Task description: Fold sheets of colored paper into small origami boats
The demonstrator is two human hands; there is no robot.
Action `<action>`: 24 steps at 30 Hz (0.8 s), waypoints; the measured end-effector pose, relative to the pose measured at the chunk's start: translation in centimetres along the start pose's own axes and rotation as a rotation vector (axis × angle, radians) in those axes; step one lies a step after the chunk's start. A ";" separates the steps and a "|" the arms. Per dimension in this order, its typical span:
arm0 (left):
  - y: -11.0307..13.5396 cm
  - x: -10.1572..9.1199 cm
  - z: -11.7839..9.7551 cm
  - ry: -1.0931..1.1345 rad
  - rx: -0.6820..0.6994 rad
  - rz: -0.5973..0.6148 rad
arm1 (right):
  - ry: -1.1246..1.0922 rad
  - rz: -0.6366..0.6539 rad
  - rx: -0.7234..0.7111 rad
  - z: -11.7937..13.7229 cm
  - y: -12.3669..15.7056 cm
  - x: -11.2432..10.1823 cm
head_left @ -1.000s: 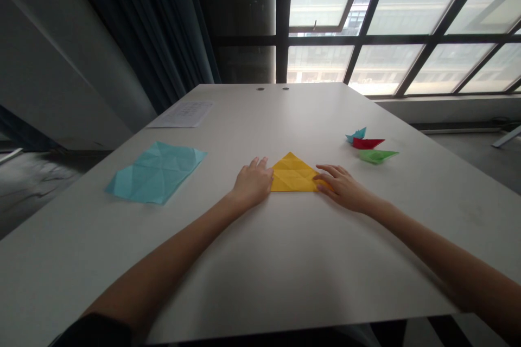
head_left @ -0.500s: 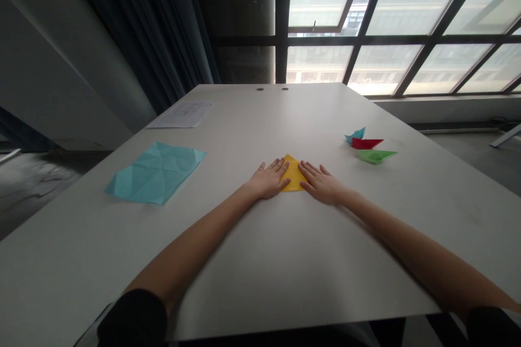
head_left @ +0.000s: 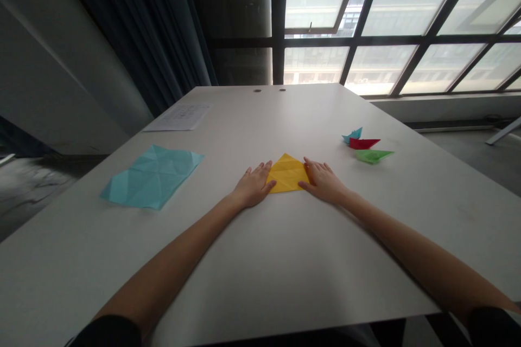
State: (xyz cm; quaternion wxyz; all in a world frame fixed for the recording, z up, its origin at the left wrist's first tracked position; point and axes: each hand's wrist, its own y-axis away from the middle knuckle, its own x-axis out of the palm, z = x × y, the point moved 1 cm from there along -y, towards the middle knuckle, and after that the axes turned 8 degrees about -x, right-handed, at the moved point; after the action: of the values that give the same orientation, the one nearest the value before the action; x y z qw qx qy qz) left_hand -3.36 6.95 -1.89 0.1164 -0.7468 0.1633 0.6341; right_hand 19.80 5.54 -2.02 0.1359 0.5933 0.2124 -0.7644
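A folded yellow sheet of paper (head_left: 286, 174) lies flat on the white table (head_left: 260, 260), its peak pointing away from me. My left hand (head_left: 253, 184) rests palm down over its left edge, fingers stretched out and thumb on the paper. On the opposite side, my right hand (head_left: 323, 180) lies with extended fingers along the right edge, thumb tip touching the paper. Parts of both side edges are hidden under the hands.
A creased light-blue paper sheet (head_left: 152, 178) lies to the left, with a printed white page (head_left: 179, 117) behind it. Three folded paper boats stand at the right: blue (head_left: 353, 134), red (head_left: 364, 143) and green (head_left: 373, 156).
My left hand has slid outward to the left, and my right hand has shifted slightly outward. More of the yellow paper now shows between them.
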 end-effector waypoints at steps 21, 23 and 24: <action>-0.3 -5.3 2.5 1.026 0.033 0.187 | 0.057 -0.474 -0.444 2.6 0.6 -3.9; 0.0 -5.7 2.3 0.968 0.073 0.284 | 0.083 -0.410 -0.570 3.4 1.0 -3.6; 0.2 -5.9 2.1 0.899 0.102 0.315 | 0.088 -0.374 -0.634 3.8 1.1 -3.4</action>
State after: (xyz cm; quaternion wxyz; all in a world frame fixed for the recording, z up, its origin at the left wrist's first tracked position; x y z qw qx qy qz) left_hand -6.25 8.12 3.62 -0.0270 -0.9066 0.3395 0.2492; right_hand 17.98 2.54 1.87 0.1614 0.5051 0.5492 -0.6459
